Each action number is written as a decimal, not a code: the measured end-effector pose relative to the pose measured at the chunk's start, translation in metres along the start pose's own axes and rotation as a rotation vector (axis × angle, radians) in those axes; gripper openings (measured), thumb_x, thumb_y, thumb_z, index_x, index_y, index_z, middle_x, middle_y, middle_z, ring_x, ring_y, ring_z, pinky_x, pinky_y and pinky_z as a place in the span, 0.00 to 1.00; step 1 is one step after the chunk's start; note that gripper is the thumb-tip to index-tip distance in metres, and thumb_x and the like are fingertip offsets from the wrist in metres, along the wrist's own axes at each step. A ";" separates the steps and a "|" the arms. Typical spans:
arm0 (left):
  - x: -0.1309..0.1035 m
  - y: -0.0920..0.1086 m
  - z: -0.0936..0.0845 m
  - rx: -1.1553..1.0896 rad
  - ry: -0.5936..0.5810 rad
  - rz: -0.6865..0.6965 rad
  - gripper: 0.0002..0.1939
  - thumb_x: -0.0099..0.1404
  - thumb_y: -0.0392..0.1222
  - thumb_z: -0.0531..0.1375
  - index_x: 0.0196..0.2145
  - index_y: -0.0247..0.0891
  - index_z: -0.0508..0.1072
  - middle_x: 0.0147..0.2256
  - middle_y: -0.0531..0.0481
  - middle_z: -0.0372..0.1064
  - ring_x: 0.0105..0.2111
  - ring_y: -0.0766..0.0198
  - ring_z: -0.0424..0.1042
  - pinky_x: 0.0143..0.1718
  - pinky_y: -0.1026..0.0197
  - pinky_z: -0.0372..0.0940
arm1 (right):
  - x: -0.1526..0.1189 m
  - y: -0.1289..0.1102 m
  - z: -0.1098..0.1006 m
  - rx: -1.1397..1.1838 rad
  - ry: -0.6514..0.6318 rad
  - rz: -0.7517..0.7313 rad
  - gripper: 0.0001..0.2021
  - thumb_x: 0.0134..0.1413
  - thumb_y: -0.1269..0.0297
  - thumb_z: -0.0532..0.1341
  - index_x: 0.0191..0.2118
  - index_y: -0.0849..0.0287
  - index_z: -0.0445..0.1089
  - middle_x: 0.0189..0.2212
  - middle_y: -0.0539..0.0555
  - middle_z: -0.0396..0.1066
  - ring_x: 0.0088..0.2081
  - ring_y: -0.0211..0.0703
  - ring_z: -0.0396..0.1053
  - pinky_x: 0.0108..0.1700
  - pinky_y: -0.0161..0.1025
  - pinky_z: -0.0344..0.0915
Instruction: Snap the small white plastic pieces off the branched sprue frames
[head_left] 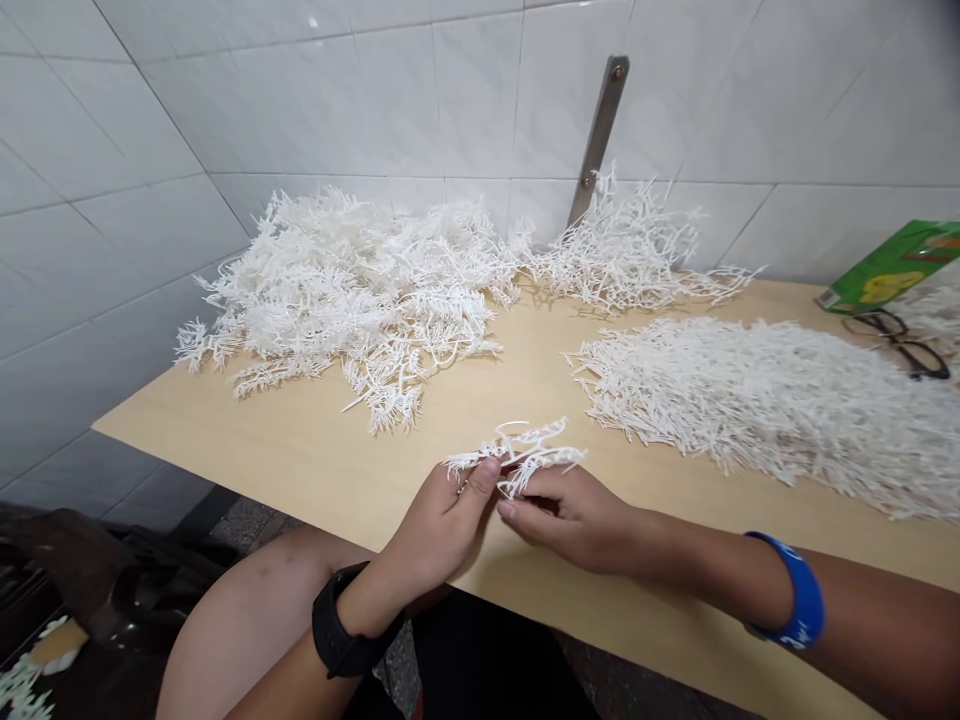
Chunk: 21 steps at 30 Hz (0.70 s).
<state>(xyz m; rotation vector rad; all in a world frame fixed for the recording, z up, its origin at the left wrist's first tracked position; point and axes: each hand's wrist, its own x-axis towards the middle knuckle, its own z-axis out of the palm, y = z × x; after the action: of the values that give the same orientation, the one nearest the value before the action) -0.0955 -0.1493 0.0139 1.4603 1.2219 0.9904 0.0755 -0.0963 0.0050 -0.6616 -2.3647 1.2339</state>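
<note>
A small white plastic sprig (534, 455) with branching, needle-like tips is held between my two hands, just above the table's front edge. My left hand (450, 515) is closed on its left end, thumb on top. My right hand (574, 515) has its fingers closed around the right side of the same sprig; part of the grip is hidden behind the fingers. Behind my hands, to the left, lies a big tangled heap of similar white sprigs (360, 280). To the right spreads a flat pile of short white plastic pieces (765, 400).
On the wooden table (300, 460), thin bare white branches (630, 250) lie against the tiled wall (450, 90). A metal bracket (600, 140) is fixed there. At the right are a green box (892, 265) and dark-framed glasses (904, 340). My legs are under the table's front edge.
</note>
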 end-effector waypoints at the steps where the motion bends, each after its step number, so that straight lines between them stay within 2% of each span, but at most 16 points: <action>1: 0.000 -0.001 0.001 0.011 0.021 0.002 0.24 0.73 0.53 0.49 0.32 0.37 0.78 0.31 0.48 0.77 0.34 0.57 0.73 0.41 0.60 0.65 | 0.000 -0.002 0.000 0.002 -0.023 0.037 0.18 0.62 0.61 0.53 0.20 0.58 0.54 0.17 0.45 0.53 0.21 0.32 0.52 0.25 0.33 0.50; 3: 0.002 -0.003 0.002 0.008 0.068 -0.007 0.25 0.71 0.55 0.51 0.28 0.37 0.77 0.26 0.49 0.75 0.31 0.58 0.72 0.39 0.60 0.65 | -0.002 -0.005 0.000 0.002 -0.043 0.041 0.17 0.62 0.63 0.51 0.21 0.57 0.52 0.17 0.45 0.52 0.20 0.33 0.52 0.24 0.33 0.50; 6: 0.006 -0.008 0.001 -0.141 0.198 -0.084 0.27 0.70 0.58 0.52 0.22 0.37 0.73 0.15 0.52 0.66 0.20 0.62 0.67 0.32 0.59 0.64 | -0.006 -0.004 0.002 -0.049 -0.086 -0.157 0.14 0.60 0.67 0.50 0.23 0.57 0.53 0.17 0.44 0.52 0.20 0.33 0.51 0.26 0.33 0.52; 8: 0.009 -0.010 -0.001 -0.339 0.283 -0.123 0.27 0.70 0.60 0.51 0.25 0.37 0.72 0.10 0.56 0.58 0.15 0.65 0.60 0.27 0.60 0.62 | -0.007 0.000 0.002 -0.136 -0.084 -0.271 0.13 0.59 0.68 0.52 0.23 0.57 0.53 0.17 0.44 0.51 0.20 0.33 0.50 0.27 0.34 0.52; 9: 0.010 -0.011 -0.002 -0.433 0.302 -0.123 0.26 0.70 0.60 0.51 0.29 0.36 0.73 0.11 0.57 0.58 0.15 0.65 0.61 0.27 0.61 0.62 | -0.006 0.003 0.001 -0.179 -0.034 -0.263 0.14 0.59 0.68 0.53 0.22 0.57 0.54 0.17 0.44 0.51 0.19 0.32 0.50 0.27 0.34 0.51; 11: 0.011 -0.010 -0.004 -0.561 0.284 -0.088 0.26 0.69 0.62 0.52 0.38 0.34 0.74 0.17 0.54 0.68 0.21 0.63 0.68 0.32 0.60 0.65 | -0.001 0.011 -0.004 -0.219 0.175 -0.100 0.15 0.61 0.65 0.54 0.22 0.57 0.55 0.17 0.44 0.52 0.19 0.32 0.51 0.25 0.33 0.50; 13: 0.012 -0.009 -0.004 -0.608 0.248 -0.065 0.28 0.68 0.63 0.52 0.45 0.32 0.73 0.28 0.46 0.77 0.30 0.59 0.74 0.40 0.56 0.66 | 0.005 0.018 -0.011 -0.196 0.371 0.109 0.18 0.63 0.59 0.55 0.22 0.58 0.56 0.17 0.44 0.53 0.19 0.32 0.52 0.23 0.33 0.48; 15: 0.012 -0.007 -0.003 -0.633 0.228 -0.065 0.31 0.69 0.63 0.50 0.50 0.32 0.71 0.34 0.43 0.79 0.35 0.56 0.76 0.45 0.53 0.66 | 0.010 0.024 -0.018 -0.177 0.456 0.218 0.21 0.62 0.53 0.57 0.21 0.58 0.56 0.16 0.44 0.52 0.20 0.33 0.51 0.23 0.33 0.47; 17: 0.012 -0.008 -0.003 -0.631 0.210 -0.071 0.32 0.70 0.63 0.47 0.55 0.33 0.68 0.35 0.42 0.80 0.37 0.54 0.77 0.48 0.51 0.65 | 0.011 0.024 -0.020 -0.189 0.477 0.226 0.24 0.62 0.52 0.57 0.19 0.58 0.54 0.15 0.44 0.48 0.19 0.32 0.49 0.22 0.34 0.45; 19: 0.009 -0.009 -0.002 -0.573 0.186 -0.056 0.33 0.71 0.63 0.45 0.57 0.34 0.67 0.40 0.42 0.80 0.43 0.52 0.76 0.53 0.49 0.63 | 0.008 0.020 -0.017 -0.191 0.490 0.169 0.24 0.64 0.53 0.55 0.19 0.58 0.53 0.15 0.44 0.47 0.19 0.32 0.48 0.23 0.34 0.45; 21: 0.005 -0.010 -0.001 -0.437 0.172 -0.040 0.31 0.71 0.62 0.45 0.55 0.37 0.71 0.47 0.42 0.77 0.52 0.51 0.72 0.58 0.49 0.59 | 0.004 0.014 -0.012 -0.142 0.451 0.054 0.21 0.65 0.55 0.54 0.21 0.59 0.60 0.17 0.45 0.54 0.20 0.33 0.53 0.24 0.34 0.49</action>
<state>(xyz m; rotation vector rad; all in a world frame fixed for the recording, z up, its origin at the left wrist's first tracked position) -0.0978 -0.1435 0.0041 1.0218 1.0638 1.2827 0.0813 -0.0792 0.0000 -0.9435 -2.0751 0.8312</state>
